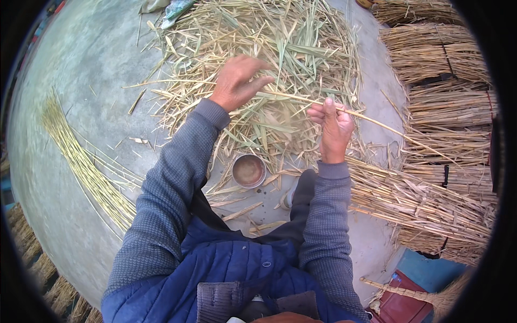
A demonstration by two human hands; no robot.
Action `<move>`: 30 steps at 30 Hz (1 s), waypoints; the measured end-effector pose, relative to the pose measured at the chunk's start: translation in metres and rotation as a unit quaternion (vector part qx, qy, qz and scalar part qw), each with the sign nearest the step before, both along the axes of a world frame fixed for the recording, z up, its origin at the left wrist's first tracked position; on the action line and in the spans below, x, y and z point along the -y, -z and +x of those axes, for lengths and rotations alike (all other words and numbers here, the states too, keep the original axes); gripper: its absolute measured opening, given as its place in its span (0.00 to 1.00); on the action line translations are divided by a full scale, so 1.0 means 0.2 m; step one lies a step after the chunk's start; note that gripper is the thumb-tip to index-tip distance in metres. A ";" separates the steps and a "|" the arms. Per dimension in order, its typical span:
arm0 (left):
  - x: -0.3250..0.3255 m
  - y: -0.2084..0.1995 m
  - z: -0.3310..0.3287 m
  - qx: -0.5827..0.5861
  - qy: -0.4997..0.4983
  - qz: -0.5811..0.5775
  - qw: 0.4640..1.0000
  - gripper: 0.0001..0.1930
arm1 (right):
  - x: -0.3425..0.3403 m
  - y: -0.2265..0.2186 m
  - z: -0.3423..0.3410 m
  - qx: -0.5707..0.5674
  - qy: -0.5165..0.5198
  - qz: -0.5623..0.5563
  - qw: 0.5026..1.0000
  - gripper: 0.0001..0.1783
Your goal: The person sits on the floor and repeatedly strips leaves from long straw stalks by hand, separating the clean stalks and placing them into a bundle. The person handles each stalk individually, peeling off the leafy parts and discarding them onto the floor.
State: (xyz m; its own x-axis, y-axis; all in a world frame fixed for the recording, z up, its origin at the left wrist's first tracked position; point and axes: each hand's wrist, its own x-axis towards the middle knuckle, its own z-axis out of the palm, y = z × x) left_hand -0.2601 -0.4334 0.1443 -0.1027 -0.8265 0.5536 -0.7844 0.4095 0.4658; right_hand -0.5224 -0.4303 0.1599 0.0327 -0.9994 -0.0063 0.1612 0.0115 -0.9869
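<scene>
While the right hand point(335, 128) pinched the stalk point(374, 120), its long axis ran crosswise, leftward toward the spread left hand point(236, 84).

Single head-worn fisheye, facing steeply down over blue quilted fabric vest point(221, 264); bare left hand point(238, 83) and bare right hand point(336, 129) near, smooth grey floor point(102, 64) farther off, bending toward round frame edge.

A blue quilted vest point(221, 264) with a round snap button point(266, 264) covers the torso. The sleeves point(164, 188) are grey-blue with a fine waffle-like texture, ending in plainer, smoother cuffs point(212, 113) of similar grey. Grey ribbed fabric point(219, 302) shows near the neck. Dark trousers point(302, 196) meet a pale shoe point(287, 200), partly hidden. The left hand point(239, 82) and right hand point(334, 129) are bare.
</scene>
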 end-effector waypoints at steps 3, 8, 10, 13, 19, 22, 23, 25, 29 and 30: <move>-0.01 -0.01 -0.12 -0.133 0.129 0.067 0.980 0.09 | 0.00 0.01 0.03 0.003 -0.011 -0.003 1.000 0.19; -0.04 -0.01 -0.18 -0.326 0.124 0.255 0.902 0.08 | -0.01 -0.01 0.05 -0.011 -0.017 -0.010 1.000 0.18; -0.05 -0.01 -0.18 -0.358 0.130 0.288 0.879 0.08 | -0.02 -0.02 0.05 -0.007 -0.031 -0.021 0.999 0.17; -0.05 0.00 -0.16 -0.419 0.116 0.301 0.849 0.08 | -0.02 -0.01 0.03 -0.012 -0.045 -0.030 0.998 0.15; 0.02 0.02 0.02 -0.323 0.042 0.198 0.924 0.09 | -0.01 0.02 -0.06 -0.015 -0.042 -0.023 0.999 0.14; 0.01 0.02 0.10 0.036 -0.063 0.048 0.996 0.10 | 0.01 0.03 -0.08 -0.008 -0.023 -0.026 0.999 0.14; 0.01 0.02 0.11 0.068 -0.075 0.022 0.995 0.10 | 0.01 0.03 -0.09 -0.007 -0.016 -0.027 0.999 0.14; 0.00 0.03 0.11 0.005 -0.007 0.042 0.999 0.11 | 0.02 0.03 -0.09 -0.001 -0.006 -0.025 1.000 0.15; 0.01 0.05 0.05 -0.072 0.172 0.082 0.979 0.12 | 0.04 0.02 -0.09 0.002 0.018 -0.009 1.000 0.18; 0.00 0.06 0.03 -0.084 0.149 0.097 0.980 0.11 | 0.04 0.01 -0.09 0.004 0.015 -0.009 1.000 0.18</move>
